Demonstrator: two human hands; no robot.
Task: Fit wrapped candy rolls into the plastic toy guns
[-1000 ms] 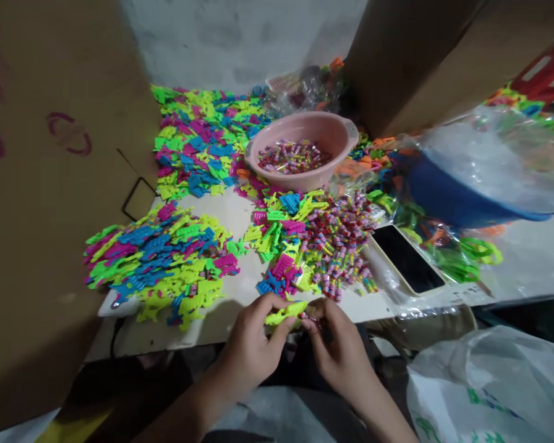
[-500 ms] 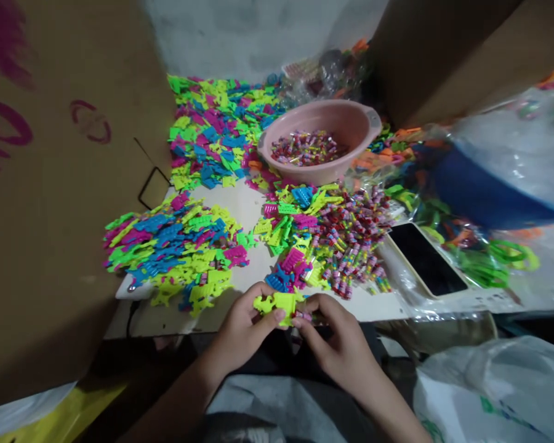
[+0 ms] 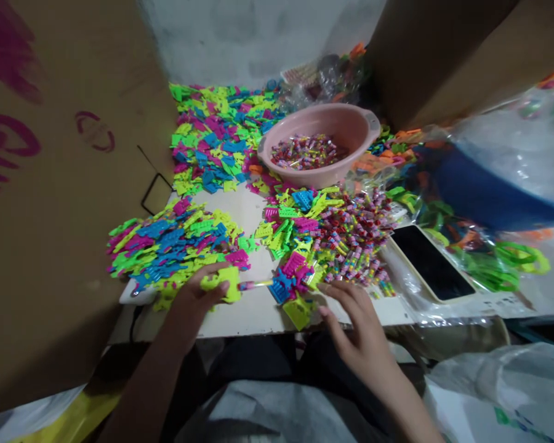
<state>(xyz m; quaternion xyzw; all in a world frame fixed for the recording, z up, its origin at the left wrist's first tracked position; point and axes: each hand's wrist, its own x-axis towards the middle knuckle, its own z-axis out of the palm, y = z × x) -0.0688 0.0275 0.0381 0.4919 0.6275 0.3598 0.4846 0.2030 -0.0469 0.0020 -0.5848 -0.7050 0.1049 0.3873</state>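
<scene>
Yellow plastic (image 3: 232,284) in left hand (image 3: 194,299)

Cropped magenta lettering (image 3: 4,144) and a broken-ring sign (image 3: 95,131) mark the left cardboard box (image 3: 78,258), and green-blue print (image 3: 512,419) marks the white plastic bag (image 3: 530,378), no word being legible.

Bright yellow plastic piece (image 3: 231,285) in the left grip (image 3: 192,300), slim striped stick (image 3: 255,284) horizontal at its right edge.
</scene>
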